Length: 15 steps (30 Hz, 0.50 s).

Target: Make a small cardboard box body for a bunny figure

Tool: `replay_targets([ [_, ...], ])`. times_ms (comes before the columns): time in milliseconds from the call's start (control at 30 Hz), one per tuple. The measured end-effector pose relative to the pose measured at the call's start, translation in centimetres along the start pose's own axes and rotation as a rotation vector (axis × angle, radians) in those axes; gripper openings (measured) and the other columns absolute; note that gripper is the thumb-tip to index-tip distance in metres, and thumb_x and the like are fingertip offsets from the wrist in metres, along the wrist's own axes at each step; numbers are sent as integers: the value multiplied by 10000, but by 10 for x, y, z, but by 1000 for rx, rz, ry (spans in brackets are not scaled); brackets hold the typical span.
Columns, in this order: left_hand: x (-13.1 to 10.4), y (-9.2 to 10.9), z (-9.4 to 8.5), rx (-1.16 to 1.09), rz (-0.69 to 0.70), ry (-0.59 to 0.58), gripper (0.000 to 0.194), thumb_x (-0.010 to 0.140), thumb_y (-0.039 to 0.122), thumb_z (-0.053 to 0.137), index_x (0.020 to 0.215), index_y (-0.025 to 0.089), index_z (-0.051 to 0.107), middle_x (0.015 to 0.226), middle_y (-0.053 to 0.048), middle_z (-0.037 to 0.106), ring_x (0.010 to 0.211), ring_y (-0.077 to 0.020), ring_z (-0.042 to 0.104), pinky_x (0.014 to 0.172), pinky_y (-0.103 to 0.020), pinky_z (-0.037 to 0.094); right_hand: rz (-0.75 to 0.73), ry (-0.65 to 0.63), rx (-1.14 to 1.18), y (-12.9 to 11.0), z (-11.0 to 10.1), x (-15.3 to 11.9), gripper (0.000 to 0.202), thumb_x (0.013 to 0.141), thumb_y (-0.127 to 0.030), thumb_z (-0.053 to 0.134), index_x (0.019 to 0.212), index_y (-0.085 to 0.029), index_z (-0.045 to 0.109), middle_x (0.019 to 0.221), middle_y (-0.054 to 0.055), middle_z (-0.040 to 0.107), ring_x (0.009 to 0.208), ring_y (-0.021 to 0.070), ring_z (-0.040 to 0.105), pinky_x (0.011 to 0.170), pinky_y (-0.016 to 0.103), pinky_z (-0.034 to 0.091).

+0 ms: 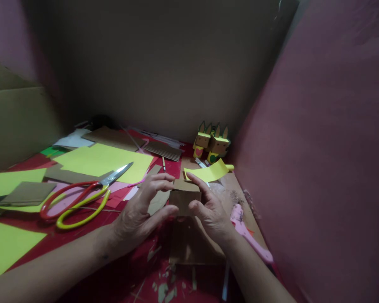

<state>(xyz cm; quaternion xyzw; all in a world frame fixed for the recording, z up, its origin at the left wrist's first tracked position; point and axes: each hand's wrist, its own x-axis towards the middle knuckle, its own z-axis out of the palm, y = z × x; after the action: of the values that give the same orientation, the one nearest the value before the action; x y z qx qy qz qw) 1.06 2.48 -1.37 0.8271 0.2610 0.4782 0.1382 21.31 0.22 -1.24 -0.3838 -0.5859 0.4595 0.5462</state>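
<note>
A small folded cardboard box (185,203) is held between my two hands near the middle of the view. From its left side, my left hand (145,204) grips it with bent fingers and thumb. On the right edge, the fingers and thumb of my right hand (210,208) press against the box. Beneath it lies a larger flat piece of cardboard (196,248). Just behind the box rests a curled yellow paper strip (210,171).
Scissors with red and yellow handles (85,204) lie at the left over yellow paper (104,160) and cardboard scraps. Two small cardboard figures (211,143) stand at the back. A pink glue gun (251,237) lies beside the pink wall (328,147) on the right.
</note>
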Motion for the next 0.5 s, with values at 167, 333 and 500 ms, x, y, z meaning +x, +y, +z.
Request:
replay_targets([
  [167, 1, 1, 1, 19, 7, 3, 275, 971, 198, 573, 1214, 287, 479, 1272, -67, 567, 1281, -243, 519, 1058, -428, 493, -22, -6, -38, 4, 0, 0, 707, 744, -613, 776, 1361, -314, 604, 1311, 72, 630, 1219, 300, 600, 1017, 464, 539],
  [333, 0, 0, 2, 31, 3, -17, 231, 969, 193, 574, 1171, 273, 495, 1279, -71, 553, 1273, -251, 517, 1042, -425, 498, -37, 15, -64, 9, 0, 1, 672, 765, -582, 774, 1364, -331, 602, 1286, 69, 633, 1230, 305, 578, 1030, 485, 524],
  [500, -2, -2, 4, 108, 24, -12, 239, 969, 173, 561, 1184, 247, 487, 1293, -92, 537, 1271, -259, 514, 1060, -441, 485, -4, 9, -96, 11, -1, 0, 706, 787, -559, 766, 1415, -314, 554, 1289, 80, 612, 1187, 290, 586, 977, 448, 548],
])
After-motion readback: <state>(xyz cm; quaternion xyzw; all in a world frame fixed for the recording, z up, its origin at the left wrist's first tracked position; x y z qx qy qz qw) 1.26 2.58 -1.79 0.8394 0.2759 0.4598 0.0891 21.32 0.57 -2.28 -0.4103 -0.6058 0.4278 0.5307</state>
